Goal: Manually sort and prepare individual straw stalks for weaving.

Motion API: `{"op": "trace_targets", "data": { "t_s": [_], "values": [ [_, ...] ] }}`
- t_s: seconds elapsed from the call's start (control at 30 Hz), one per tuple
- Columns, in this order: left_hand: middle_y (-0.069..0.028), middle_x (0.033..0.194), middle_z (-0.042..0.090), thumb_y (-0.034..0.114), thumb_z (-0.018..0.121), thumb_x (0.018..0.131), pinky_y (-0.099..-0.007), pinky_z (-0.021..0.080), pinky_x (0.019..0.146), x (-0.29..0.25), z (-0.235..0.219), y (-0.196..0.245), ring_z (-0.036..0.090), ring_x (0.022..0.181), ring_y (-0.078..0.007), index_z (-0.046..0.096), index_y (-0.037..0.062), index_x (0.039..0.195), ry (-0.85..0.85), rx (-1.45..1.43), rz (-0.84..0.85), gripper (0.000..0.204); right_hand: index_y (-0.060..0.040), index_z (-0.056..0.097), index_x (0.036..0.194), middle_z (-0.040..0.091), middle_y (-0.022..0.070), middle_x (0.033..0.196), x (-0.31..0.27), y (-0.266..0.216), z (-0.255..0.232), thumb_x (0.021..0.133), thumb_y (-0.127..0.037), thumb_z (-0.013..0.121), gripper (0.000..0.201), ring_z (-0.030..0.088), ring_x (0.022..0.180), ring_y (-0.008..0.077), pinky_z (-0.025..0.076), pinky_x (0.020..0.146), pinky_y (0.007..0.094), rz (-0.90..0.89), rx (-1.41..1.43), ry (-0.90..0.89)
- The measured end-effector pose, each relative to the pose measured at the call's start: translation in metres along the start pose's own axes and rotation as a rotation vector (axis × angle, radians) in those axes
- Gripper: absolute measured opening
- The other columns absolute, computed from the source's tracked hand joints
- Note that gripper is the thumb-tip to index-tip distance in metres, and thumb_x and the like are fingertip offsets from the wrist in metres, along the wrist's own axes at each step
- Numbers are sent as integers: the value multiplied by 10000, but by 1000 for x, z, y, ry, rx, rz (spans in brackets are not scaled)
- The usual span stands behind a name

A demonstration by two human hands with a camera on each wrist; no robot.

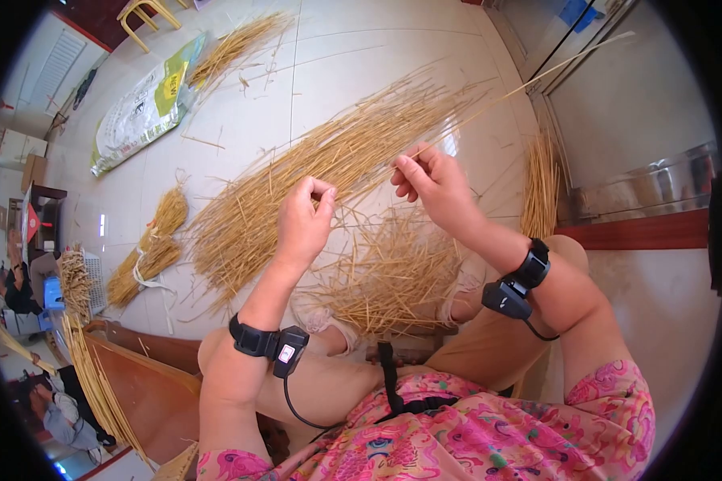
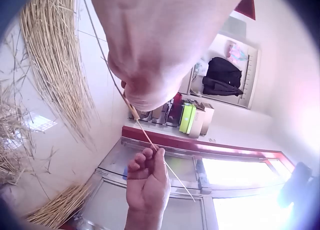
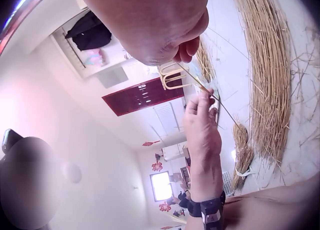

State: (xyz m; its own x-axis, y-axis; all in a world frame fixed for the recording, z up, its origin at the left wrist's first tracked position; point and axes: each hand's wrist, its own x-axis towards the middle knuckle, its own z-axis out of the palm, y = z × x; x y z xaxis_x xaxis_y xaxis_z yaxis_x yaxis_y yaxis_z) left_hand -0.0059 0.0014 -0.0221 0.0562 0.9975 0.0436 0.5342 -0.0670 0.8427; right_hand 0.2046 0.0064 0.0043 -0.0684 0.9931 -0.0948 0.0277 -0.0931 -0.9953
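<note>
Both hands pinch one long straw stalk (image 1: 529, 82) above the floor. My right hand (image 1: 437, 186) holds it between thumb and curled fingers, and the stalk runs on past it to the upper right. Thumb and forefinger of my left hand (image 1: 306, 216) meet on the stalk's other part, a short way to the left. In the left wrist view a thicker tan section (image 2: 134, 112) of the stalk shows beside the left hand. Beneath the hands lies a large spread of straw (image 1: 297, 176), with a heap of short, broken pieces (image 1: 389, 276) between the feet.
A tied straw bundle (image 1: 156, 236) lies left of the spread, and a printed sack (image 1: 144, 112) lies beyond. More straw (image 1: 541, 188) leans by the glass door (image 1: 634, 104) at right. A wooden bench (image 1: 144, 377) stands at lower left, where other people sit farther off.
</note>
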Motion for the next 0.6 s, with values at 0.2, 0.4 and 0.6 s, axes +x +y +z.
{"op": "trace_targets", "data": {
  "t_s": [0.2, 0.4, 0.6],
  "values": [
    [-95, 744, 601, 68, 589, 824, -321, 449, 609, 0, -13, -28, 536, 620, -204, 542, 8, 773, 35, 250, 154, 91, 1, 528, 837, 593, 35, 667, 15, -18, -25, 937, -183, 497, 211, 553, 550, 69, 430, 482, 216, -128, -114, 176],
    [-168, 733, 575, 97, 624, 777, -409, 453, 650, 1, -52, -28, 568, 706, -329, 521, 10, 704, -225, 534, -47, 154, -4, 535, 813, 586, 38, 654, 29, -34, -52, 940, -175, 473, 222, 531, 508, 81, 422, 472, 230, -239, -212, 391],
    [-164, 859, 653, 179, 670, 747, -391, 489, 700, 1, -53, -20, 623, 821, -323, 654, 18, 962, -934, 507, -250, 269, -18, 523, 788, 562, 31, 637, 31, -41, -58, 953, -214, 444, 268, 499, 504, 76, 406, 467, 238, -224, -195, 433]
  ]
}}
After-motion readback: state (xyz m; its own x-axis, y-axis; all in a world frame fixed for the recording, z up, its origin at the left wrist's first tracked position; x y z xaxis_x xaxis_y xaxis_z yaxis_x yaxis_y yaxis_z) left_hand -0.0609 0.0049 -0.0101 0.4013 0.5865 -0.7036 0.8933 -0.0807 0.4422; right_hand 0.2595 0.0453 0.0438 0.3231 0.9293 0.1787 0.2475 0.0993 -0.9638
